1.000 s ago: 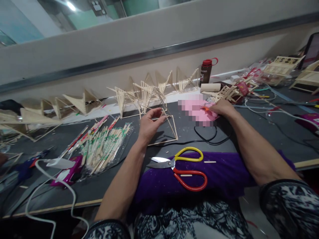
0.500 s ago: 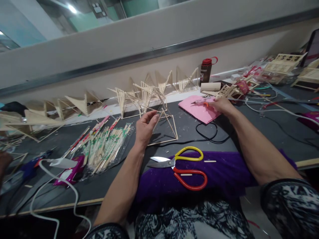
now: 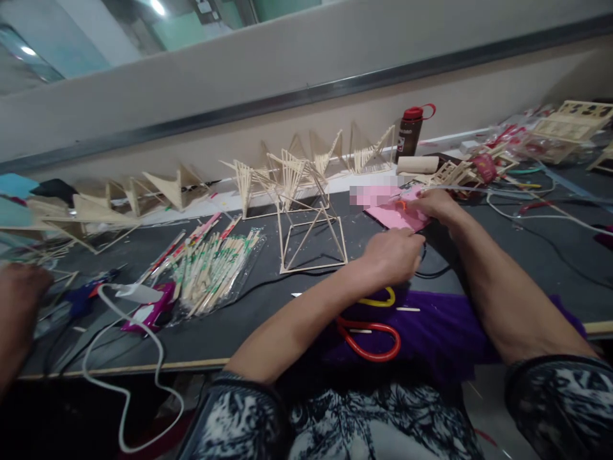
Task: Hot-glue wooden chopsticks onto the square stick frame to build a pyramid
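Observation:
My right hand [image 3: 435,206] is closed around a glue gun with an orange trigger [image 3: 403,205], over a pink cloth [image 3: 400,219]. A translucent glue stick [image 3: 462,188] runs out behind it. My left hand [image 3: 393,255] is just in front of the cloth, fingers curled together; what they hold, if anything, is hidden. A black cord [image 3: 433,275] lies beside it. Left of that hand, a small frame of thin wooden sticks [image 3: 313,265] stands on the table. Scissors with a red [image 3: 371,356] and a yellow handle lie on purple fabric [image 3: 435,326], partly covered by my left forearm.
A bag of wooden sticks [image 3: 218,271] lies left, near a pink-purple packet [image 3: 165,306] and white cable [image 3: 127,393]. Finished stick models [image 3: 292,172] line the wall. A bottle [image 3: 408,137] stands at the back. Another person's hand [image 3: 22,300] is at the far left.
My left hand has left the stick frame and moved right, close to the glue gun. The frame now stands by itself. The view has shifted slightly, and the other person's hand shows more.

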### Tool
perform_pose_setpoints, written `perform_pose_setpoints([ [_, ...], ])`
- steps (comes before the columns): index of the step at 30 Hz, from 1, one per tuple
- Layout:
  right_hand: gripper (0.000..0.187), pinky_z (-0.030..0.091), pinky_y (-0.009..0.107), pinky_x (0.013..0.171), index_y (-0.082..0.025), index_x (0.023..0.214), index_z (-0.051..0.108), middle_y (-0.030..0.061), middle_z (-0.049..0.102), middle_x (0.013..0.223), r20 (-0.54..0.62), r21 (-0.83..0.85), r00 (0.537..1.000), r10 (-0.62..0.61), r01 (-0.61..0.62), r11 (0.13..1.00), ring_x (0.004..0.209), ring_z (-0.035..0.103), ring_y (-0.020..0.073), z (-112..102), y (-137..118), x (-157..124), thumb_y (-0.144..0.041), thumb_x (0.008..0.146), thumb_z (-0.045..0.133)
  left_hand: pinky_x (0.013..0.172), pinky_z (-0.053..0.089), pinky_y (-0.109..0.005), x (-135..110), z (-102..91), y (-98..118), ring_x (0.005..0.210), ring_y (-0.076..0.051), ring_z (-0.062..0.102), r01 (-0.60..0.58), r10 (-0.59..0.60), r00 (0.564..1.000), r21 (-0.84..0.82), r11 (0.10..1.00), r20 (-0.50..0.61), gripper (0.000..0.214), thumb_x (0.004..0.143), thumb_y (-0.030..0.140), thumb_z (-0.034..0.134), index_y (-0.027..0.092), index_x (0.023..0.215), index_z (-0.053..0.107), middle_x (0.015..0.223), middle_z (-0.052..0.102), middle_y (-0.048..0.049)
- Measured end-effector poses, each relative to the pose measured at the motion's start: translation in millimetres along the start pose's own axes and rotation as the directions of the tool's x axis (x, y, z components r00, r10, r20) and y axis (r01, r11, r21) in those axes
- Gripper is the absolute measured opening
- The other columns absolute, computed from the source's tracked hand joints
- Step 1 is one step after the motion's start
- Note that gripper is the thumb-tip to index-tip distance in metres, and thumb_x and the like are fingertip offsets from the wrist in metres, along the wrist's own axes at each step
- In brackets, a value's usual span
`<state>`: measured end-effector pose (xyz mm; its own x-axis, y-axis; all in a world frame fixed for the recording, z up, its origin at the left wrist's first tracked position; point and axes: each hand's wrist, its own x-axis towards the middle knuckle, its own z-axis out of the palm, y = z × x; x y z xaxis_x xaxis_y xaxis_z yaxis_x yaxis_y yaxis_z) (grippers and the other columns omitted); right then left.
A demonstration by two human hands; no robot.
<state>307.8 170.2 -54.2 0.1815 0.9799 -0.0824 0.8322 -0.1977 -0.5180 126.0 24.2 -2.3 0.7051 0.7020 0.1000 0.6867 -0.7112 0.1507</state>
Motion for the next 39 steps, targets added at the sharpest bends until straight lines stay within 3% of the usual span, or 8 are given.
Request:
perform_pose_setpoints([
  [5, 0.031, 0.029, 0.027, 0.049, -0.013, 0.075, 0.065, 0.0035, 0.054, 0.056, 0.013, 0.023, 1.000, -0.004, 0.004, 1.000, 0.057, 0.047, 0.0147, -1, 0, -1, -0.043, 0.069, 0.069, 0.093, 0.049, -0.041, 52, 28.7, -1, 0.116, -0.030, 0.059, 0.158, -0.170, 0.975, 0.092, 0.983, 0.143, 0.044, 0.092, 0.045, 0.048, 0.012, 0.115, 0.067, 0.122, 0.065, -0.0174],
  [13, 0.024, 0.030, 0.028, 0.048, -0.014, 0.074, 0.060, 0.0021, 0.047, 0.058, -0.089, 0.262, 0.996, 0.012, 0.011, 0.965, 0.055, 0.043, 0.0134, -7, -1, -5, -0.038, 0.075, 0.065, 0.091, 0.049, -0.045, 58, 45.8, -23, 0.117, -0.033, 0.058, 0.246, -0.249, 0.956, 0.039, 0.968, 0.156, 0.059, 0.092, 0.055, 0.041, 0.010, 0.122, 0.063, 0.125, 0.063, -0.0201],
  [19, 0.014, 0.039, 0.025, 0.050, -0.017, 0.082, 0.054, 0.0021, 0.053, 0.069, -0.391, 0.763, 0.919, 0.049, 0.294, 0.575, 0.055, 0.048, 0.0114, -27, -15, -15, -0.024, 0.073, 0.062, 0.089, 0.051, -0.043, 55, 46.0, -23, 0.113, -0.032, 0.061, 0.240, -0.244, 0.961, 0.045, 0.970, 0.132, 0.058, 0.092, 0.054, 0.042, 0.009, 0.121, 0.063, 0.120, 0.065, -0.0187],
  [22, 0.016, 0.038, 0.023, 0.047, -0.015, 0.086, 0.057, 0.0066, 0.061, 0.078, -0.317, 0.851, 0.948, -0.024, 0.295, 0.435, 0.056, 0.054, 0.0117, -36, -22, -27, -0.022, 0.072, 0.060, 0.090, 0.051, -0.043, 53, 46.6, -22, 0.116, -0.031, 0.059, 0.209, -0.213, 0.974, 0.060, 0.976, 0.076, 0.051, 0.093, 0.049, 0.045, 0.009, 0.118, 0.064, 0.125, 0.062, -0.0185],
  [28, 0.039, 0.037, 0.018, 0.046, -0.011, 0.111, 0.064, 0.0112, 0.071, 0.093, -0.072, 0.909, 0.955, -0.288, 0.182, 0.374, 0.062, 0.059, 0.0097, -39, -29, -38, -0.020, 0.074, 0.063, 0.096, 0.048, -0.042, 7, 27.7, -1, 0.121, -0.028, 0.054, -0.063, 0.078, 0.986, 0.106, 0.992, -0.148, 0.034, 0.093, 0.033, 0.050, 0.012, 0.116, 0.063, 0.135, 0.056, -0.0171],
  [32, 0.038, 0.044, 0.018, 0.049, -0.013, 0.108, 0.067, 0.0099, 0.073, 0.099, -0.018, 0.934, 0.907, -0.420, 0.165, 0.316, 0.071, 0.065, 0.0125, -30, -35, -41, -0.019, 0.070, 0.068, 0.092, 0.051, -0.035, -56, -12.6, -3, 0.105, -0.019, 0.062, -0.163, 0.135, 0.874, -0.019, 0.986, -0.467, 0.022, 0.093, 0.026, 0.052, 0.020, 0.107, 0.068, 0.112, 0.069, -0.0077],
  [36, 0.027, 0.050, 0.022, 0.054, -0.013, 0.095, 0.068, 0.0098, 0.073, 0.091, 0.052, 0.936, 0.852, -0.522, 0.142, 0.324, 0.071, 0.067, 0.0157, -19, -48, -56, -0.020, 0.069, 0.072, 0.087, 0.053, -0.032, -94, -46.9, -51, 0.099, -0.018, 0.063, 0.131, -0.267, 0.612, -0.237, 0.963, -0.744, 0.016, 0.088, 0.026, 0.060, 0.025, 0.099, 0.071, 0.104, 0.070, -0.0034],
  [39, 0.023, 0.049, 0.022, 0.051, -0.014, 0.090, 0.068, 0.0082, 0.073, 0.082, 0.106, 0.931, 0.825, -0.555, 0.114, 0.348, 0.063, 0.065, 0.0146, -10, -56, -65, -0.021, 0.069, 0.075, 0.087, 0.053, -0.031, -96, -50.2, -96, 0.103, -0.019, 0.063, 0.161, -0.512, 0.561, -0.521, 0.838, -0.651, 0.024, 0.082, 0.033, 0.067, 0.024, 0.104, 0.071, 0.108, 0.070, -0.0029],
])
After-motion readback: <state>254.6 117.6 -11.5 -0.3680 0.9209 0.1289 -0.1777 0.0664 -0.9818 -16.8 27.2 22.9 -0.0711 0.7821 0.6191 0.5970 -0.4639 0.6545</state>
